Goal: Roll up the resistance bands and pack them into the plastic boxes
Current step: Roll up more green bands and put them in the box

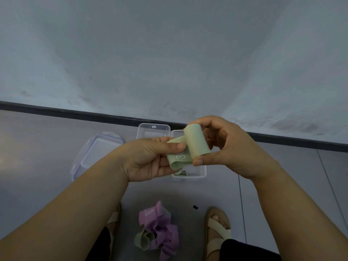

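Note:
A pale green resistance band (pixel 195 143) is partly rolled in the air above the floor. My right hand (pixel 226 147) grips the rolled part between thumb and fingers. My left hand (pixel 148 159) pinches the loose flat tail, which bears the number 3. Below the hands a clear plastic box (pixel 199 173) stands open on the floor, with something pale green inside. A second clear box (pixel 154 129) sits behind it near the wall. Loose purple bands (pixel 162 230) and a green band (pixel 144 240) lie in a heap between my feet.
A clear lid with clip flaps (pixel 96 153) lies on the floor to the left. A dark baseboard (pixel 75 113) runs along the grey wall just behind the boxes. My sandalled feet (pixel 218 227) flank the heap. A small black speck (pixel 195 207) lies on the floor.

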Action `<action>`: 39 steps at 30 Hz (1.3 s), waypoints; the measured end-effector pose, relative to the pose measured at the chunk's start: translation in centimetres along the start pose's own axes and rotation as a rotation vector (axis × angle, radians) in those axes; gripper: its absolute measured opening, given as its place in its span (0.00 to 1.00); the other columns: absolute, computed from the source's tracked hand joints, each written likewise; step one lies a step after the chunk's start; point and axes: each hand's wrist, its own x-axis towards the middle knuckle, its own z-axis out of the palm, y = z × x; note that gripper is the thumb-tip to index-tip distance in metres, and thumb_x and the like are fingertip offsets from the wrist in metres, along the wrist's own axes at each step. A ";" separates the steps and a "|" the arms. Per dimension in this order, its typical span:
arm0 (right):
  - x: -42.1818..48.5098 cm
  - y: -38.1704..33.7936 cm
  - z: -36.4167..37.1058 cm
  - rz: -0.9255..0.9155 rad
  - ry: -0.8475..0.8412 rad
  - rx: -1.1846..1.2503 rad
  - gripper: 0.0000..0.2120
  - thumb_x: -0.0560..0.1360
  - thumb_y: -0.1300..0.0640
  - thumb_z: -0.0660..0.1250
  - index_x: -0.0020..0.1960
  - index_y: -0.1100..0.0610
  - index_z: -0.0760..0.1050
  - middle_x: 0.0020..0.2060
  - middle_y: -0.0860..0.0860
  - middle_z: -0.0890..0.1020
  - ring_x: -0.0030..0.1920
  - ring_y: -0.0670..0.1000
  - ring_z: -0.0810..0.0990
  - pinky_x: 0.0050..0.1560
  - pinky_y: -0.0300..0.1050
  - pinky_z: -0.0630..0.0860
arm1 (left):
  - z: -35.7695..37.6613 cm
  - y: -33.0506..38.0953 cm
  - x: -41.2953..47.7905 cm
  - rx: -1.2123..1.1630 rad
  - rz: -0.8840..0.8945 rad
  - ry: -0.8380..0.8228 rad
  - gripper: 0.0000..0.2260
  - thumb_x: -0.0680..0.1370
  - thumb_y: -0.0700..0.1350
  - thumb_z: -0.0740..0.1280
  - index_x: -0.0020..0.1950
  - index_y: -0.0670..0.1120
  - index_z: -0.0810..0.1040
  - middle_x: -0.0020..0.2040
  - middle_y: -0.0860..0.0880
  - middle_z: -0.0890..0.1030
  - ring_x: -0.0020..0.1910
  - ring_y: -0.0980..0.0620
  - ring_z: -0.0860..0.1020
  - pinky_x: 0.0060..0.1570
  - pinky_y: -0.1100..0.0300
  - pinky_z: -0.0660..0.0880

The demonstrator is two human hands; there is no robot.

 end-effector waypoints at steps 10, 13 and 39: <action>0.1 0.2 -0.3 0.014 -0.026 -0.283 0.28 0.57 0.52 0.79 0.53 0.39 0.72 0.43 0.32 0.75 0.39 0.40 0.73 0.40 0.34 0.73 | 0.6 0.0 -0.3 0.157 0.041 0.164 0.17 0.63 0.38 0.70 0.52 0.40 0.79 0.43 0.43 0.84 0.38 0.50 0.84 0.40 0.58 0.81; 0.3 0.5 -0.1 0.005 -0.055 -0.430 0.27 0.59 0.50 0.79 0.53 0.37 0.70 0.45 0.35 0.74 0.41 0.42 0.73 0.42 0.30 0.71 | 0.7 -0.2 -0.2 0.221 0.052 0.195 0.18 0.62 0.39 0.71 0.52 0.40 0.79 0.44 0.42 0.85 0.39 0.49 0.84 0.41 0.59 0.81; 0.5 0.6 0.5 -0.005 -0.053 -0.338 0.35 0.62 0.54 0.78 0.61 0.35 0.64 0.55 0.34 0.72 0.52 0.37 0.73 0.50 0.29 0.72 | 1.3 -0.3 0.1 0.141 0.141 0.221 0.16 0.63 0.39 0.70 0.51 0.40 0.79 0.45 0.41 0.84 0.42 0.48 0.84 0.44 0.58 0.81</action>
